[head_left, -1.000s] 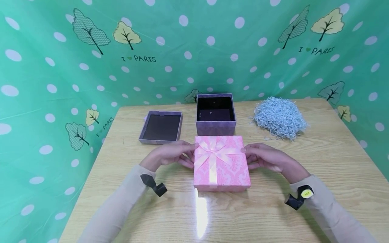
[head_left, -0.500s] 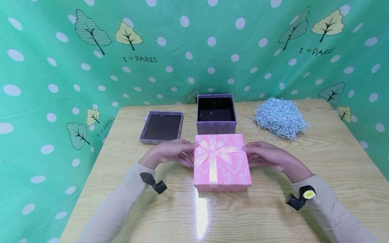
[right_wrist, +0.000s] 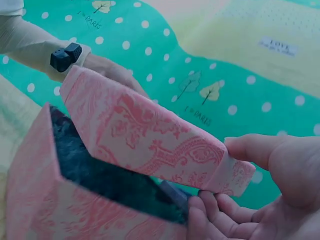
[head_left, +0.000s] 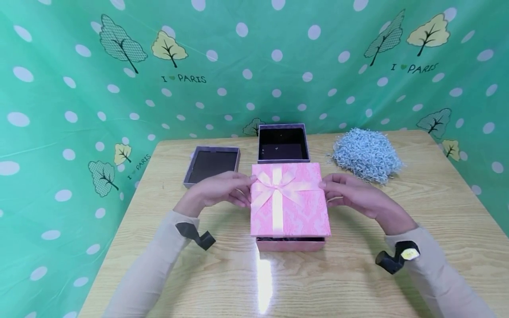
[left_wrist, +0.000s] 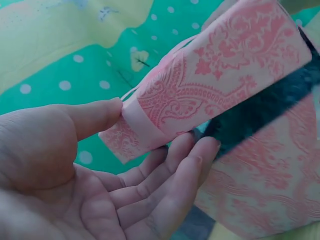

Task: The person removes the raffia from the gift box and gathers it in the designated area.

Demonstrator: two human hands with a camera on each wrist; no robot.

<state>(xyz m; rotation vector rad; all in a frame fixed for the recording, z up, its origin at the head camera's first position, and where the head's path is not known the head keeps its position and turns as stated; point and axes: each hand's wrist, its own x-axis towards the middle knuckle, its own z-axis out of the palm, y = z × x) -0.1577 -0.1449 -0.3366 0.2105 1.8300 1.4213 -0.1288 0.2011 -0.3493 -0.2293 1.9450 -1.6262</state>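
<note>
A pink patterned box lid [head_left: 292,216] with a pale pink ribbon bow is raised off its pink box base [head_left: 290,245], and a dark gap shows between them at the front. My left hand [head_left: 222,190] pinches the lid's left side, thumb on the top edge and fingers beneath the rim. On the opposite side my right hand [head_left: 354,194] pinches the lid the same way. Both wrist views show the lid tilted above the base [left_wrist: 265,185], whose inside [right_wrist: 105,165] looks dark; what it holds cannot be made out.
Behind the pink box stands an uncovered purple box [head_left: 283,152] with a black inside. A purple lid [head_left: 212,165] lies upturned at the back left. Light-blue shredded paper [head_left: 366,154] is heaped at the back right of the wooden table [head_left: 191,274].
Both hands have lifted the pink lid up and away from its base, opening a gap at the front. The purple box, its lid and the shredded paper have stayed put.
</note>
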